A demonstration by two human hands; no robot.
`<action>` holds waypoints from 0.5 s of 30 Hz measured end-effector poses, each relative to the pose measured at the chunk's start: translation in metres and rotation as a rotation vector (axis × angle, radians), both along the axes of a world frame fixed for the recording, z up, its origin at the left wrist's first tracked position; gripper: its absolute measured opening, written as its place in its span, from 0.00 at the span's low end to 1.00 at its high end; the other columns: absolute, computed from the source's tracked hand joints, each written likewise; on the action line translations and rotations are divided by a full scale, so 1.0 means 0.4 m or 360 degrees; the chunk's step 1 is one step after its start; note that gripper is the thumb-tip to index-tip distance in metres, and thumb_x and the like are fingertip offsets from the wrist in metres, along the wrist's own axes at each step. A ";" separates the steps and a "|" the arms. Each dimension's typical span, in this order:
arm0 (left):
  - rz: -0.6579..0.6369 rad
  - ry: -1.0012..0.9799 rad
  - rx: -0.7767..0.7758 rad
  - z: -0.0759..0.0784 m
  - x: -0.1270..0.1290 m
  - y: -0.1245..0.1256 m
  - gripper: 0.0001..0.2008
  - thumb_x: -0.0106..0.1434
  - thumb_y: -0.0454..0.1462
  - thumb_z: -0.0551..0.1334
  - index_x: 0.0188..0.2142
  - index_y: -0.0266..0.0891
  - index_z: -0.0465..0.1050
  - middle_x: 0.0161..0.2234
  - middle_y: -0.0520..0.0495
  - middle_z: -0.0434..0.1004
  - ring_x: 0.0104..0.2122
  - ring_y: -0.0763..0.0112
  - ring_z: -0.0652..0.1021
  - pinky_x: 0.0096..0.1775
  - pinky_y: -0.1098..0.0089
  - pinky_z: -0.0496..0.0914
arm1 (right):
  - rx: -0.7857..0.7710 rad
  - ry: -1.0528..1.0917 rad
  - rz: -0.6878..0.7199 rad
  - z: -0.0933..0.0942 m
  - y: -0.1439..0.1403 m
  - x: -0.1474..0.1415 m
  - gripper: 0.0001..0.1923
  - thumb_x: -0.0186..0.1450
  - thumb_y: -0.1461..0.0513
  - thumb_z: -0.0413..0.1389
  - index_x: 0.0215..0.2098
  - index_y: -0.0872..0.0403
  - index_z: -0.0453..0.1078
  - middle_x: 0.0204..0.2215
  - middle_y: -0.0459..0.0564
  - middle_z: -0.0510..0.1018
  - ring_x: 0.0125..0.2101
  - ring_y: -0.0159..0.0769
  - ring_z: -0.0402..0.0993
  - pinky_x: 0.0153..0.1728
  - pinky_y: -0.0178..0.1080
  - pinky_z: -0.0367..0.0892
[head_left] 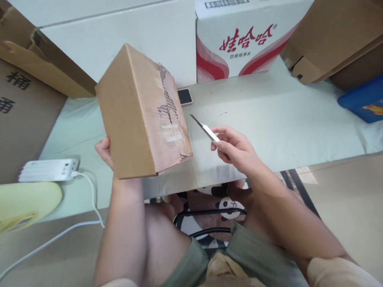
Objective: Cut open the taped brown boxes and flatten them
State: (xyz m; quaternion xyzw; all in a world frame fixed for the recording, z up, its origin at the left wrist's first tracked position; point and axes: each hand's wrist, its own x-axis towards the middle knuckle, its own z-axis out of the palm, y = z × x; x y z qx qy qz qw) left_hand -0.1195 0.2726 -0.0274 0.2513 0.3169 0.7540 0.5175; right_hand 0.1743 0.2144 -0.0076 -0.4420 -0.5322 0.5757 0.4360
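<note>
A brown cardboard box (124, 115) is held up and tilted above the table by my left hand (104, 151). Only some of that hand's fingers show at the box's lower left edge; the rest is hidden behind it. Black writing and strips of clear tape mark the box's right face, and one lower corner is crumpled. To the right, my right hand (231, 147) is closed around a utility knife (210, 133) with a white handle. Its blade is out and points up and left toward the box, apart from it.
A phone (185, 97) lies behind the box on the cloth-covered table (299, 119). At left are a white power bank (49, 170) with a cable and a yellow object (30, 203). A white-and-red carton (245, 44) stands behind; a blue item (363, 99) is at right.
</note>
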 end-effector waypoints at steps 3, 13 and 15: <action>-0.0054 -0.0004 0.0030 -0.001 0.003 -0.008 0.12 0.54 0.45 0.63 0.32 0.40 0.74 0.31 0.54 0.81 0.33 0.68 0.81 0.37 0.69 0.76 | -0.0040 0.0171 0.0126 0.021 -0.022 -0.010 0.18 0.69 0.55 0.57 0.54 0.55 0.71 0.28 0.41 0.75 0.16 0.22 0.63 0.15 0.30 0.57; -0.0135 -0.0002 0.0056 -0.014 0.002 -0.016 0.16 0.52 0.47 0.68 0.34 0.39 0.76 0.33 0.55 0.81 0.34 0.69 0.80 0.39 0.68 0.75 | -0.0097 0.0043 0.0202 0.019 -0.035 -0.021 0.25 0.71 0.58 0.55 0.64 0.56 0.71 0.29 0.45 0.80 0.18 0.23 0.65 0.19 0.30 0.66; -0.0120 0.0044 -0.0014 -0.013 0.003 -0.021 0.16 0.51 0.48 0.67 0.35 0.40 0.76 0.34 0.54 0.81 0.36 0.66 0.80 0.40 0.66 0.75 | -0.0071 0.0026 0.0184 0.019 -0.036 -0.022 0.25 0.71 0.58 0.54 0.64 0.56 0.72 0.30 0.46 0.81 0.18 0.23 0.65 0.19 0.30 0.66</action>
